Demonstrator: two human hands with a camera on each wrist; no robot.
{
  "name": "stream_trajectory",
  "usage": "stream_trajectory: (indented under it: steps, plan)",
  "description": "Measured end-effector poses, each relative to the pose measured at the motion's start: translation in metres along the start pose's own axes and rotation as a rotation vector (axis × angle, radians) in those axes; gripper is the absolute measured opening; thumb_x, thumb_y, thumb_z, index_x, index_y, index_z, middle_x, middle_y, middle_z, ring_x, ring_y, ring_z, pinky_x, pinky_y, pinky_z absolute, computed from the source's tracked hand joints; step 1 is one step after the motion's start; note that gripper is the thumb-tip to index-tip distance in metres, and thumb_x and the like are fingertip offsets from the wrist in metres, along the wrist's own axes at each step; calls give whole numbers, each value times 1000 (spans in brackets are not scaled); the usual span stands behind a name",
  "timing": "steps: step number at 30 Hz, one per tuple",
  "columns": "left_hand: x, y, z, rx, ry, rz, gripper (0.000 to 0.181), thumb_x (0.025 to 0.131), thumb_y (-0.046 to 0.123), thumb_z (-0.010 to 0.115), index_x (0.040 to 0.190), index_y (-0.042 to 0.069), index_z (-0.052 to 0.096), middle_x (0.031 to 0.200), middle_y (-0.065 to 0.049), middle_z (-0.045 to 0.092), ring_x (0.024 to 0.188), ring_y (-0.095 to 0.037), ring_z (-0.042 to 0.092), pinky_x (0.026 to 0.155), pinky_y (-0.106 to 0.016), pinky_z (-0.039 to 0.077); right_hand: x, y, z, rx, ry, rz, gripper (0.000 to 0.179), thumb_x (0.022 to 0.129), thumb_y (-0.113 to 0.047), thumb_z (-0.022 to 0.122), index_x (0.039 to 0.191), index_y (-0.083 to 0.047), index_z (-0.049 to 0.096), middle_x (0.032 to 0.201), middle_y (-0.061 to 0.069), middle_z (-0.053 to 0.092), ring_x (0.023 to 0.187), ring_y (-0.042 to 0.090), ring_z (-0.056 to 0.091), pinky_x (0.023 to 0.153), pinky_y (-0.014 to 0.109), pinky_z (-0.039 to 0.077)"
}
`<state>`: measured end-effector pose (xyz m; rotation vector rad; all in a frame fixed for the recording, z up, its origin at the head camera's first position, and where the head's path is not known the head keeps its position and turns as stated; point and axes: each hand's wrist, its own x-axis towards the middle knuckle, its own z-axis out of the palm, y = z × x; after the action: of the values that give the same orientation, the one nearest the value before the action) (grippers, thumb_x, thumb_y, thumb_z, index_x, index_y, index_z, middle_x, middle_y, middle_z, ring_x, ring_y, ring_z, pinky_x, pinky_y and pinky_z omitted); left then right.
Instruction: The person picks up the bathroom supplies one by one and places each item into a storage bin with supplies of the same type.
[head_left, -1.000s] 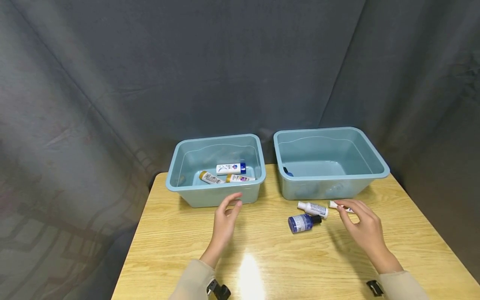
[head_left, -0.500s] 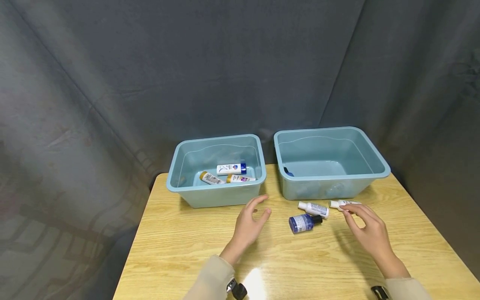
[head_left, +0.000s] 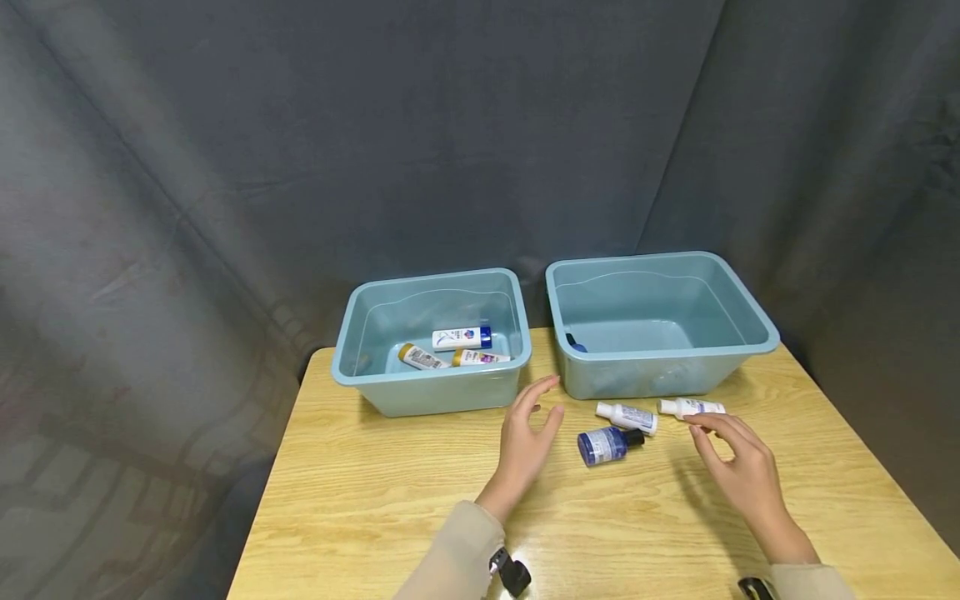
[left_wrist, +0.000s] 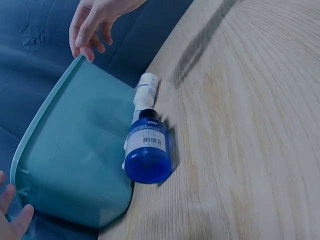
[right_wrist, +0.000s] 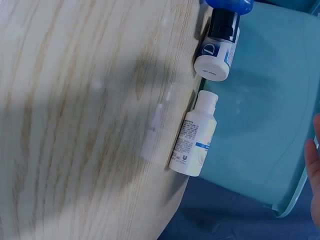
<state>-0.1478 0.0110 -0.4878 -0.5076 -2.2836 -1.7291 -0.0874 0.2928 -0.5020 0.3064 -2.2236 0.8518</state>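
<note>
My left hand (head_left: 527,440) hovers over the table to the left of a blue bottle (head_left: 602,447) with a black cap, fingers loosely bent and holding nothing. The blue bottle lies on its side. Just behind it lies a white bottle (head_left: 628,418). A second white bottle (right_wrist: 194,141) with a blue stripe lies to the right, along the front of the right bin (head_left: 637,379). Near that second bottle is my right hand (head_left: 738,468), its thumb and fingertips close together. In the left wrist view the right hand (left_wrist: 99,22) is apart from the bottles, with nothing in it.
At the back left stands another blue-green bin (head_left: 431,395). Inside it lie a white bottle with a blue cap (head_left: 459,337) and two gold-capped bottles (head_left: 422,357). A dark bottle (head_left: 576,343) shows inside the right bin. A grey curtain (head_left: 450,150) hangs behind the table.
My left hand has moved right, from before the left bin towards the blue bottle. The right hand has drawn slightly back and right, uncovering the second white bottle.
</note>
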Motion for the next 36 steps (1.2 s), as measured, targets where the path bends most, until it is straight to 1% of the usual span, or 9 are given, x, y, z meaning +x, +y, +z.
stream_trajectory:
  steps: [6, 9, 11, 15, 17, 20, 26, 31, 36]
  plan:
    - [12, 4, 9, -5, -15, -78, 43, 95, 19, 66, 137, 17, 59, 143, 7, 53, 130, -14, 48, 99, -44, 46, 0, -1, 2, 13, 14, -9, 34, 73, 19, 73, 100, -1, 74, 92, 11, 69, 95, -8, 50, 91, 6, 33]
    - [19, 7, 14, 6, -23, -100, 46, 96, 21, 65, 140, 18, 56, 146, 11, 48, 134, -13, 43, 101, -43, 44, -5, -1, 3, 18, 6, -3, 34, 73, 19, 73, 100, -1, 74, 92, 11, 69, 96, -9, 49, 90, 6, 34]
    - [22, 8, 16, 22, -21, -88, 47, 96, 20, 64, 141, 17, 54, 148, 9, 47, 136, -14, 42, 104, -42, 42, -7, -1, 4, 31, -5, 0, 33, 73, 19, 73, 100, -1, 74, 93, 10, 69, 97, -10, 50, 90, 6, 34]
    - [29, 9, 20, 79, -2, -29, 48, 96, 19, 64, 143, 15, 52, 150, 3, 46, 138, -21, 40, 109, -43, 36, -11, 0, 8, 48, -38, 11, 30, 76, 17, 71, 100, 0, 74, 96, 11, 70, 100, -10, 50, 91, 6, 35]
    - [33, 10, 22, 98, 12, -20, 48, 97, 21, 63, 143, 18, 53, 151, 2, 45, 140, -22, 38, 111, -45, 32, -12, 0, 10, 56, -48, 7, 27, 77, 15, 71, 100, 0, 74, 97, 12, 70, 101, -9, 51, 92, 7, 35]
    - [39, 11, 26, 97, 28, -34, 46, 97, 22, 63, 142, 20, 54, 152, 4, 42, 141, -22, 36, 112, -48, 30, -13, -1, 13, 61, -56, 2, 24, 78, 12, 71, 99, 0, 73, 97, 14, 69, 100, -9, 50, 93, 8, 35]
    - [51, 13, 36, 40, 52, -84, 47, 97, 24, 62, 143, 20, 53, 154, 1, 40, 141, -22, 34, 112, -49, 29, -13, -1, 16, 84, -34, -15, 22, 80, 11, 70, 99, 0, 74, 97, 14, 70, 100, -8, 51, 94, 8, 36]
    - [57, 11, 44, 29, 74, -137, 47, 97, 26, 62, 144, 24, 53, 154, 7, 39, 142, -20, 33, 113, -46, 28, -13, -2, 19, 106, -2, -57, 21, 81, 9, 69, 99, -1, 74, 95, 13, 70, 97, -3, 55, 93, 9, 38]
    - [61, 8, 48, 25, 77, -140, 49, 97, 28, 62, 145, 22, 51, 155, 5, 38, 142, -19, 32, 113, -46, 28, -17, -3, 18, 88, -39, -7, 24, 79, 11, 70, 100, -1, 74, 95, 12, 70, 98, -6, 53, 92, 8, 38]
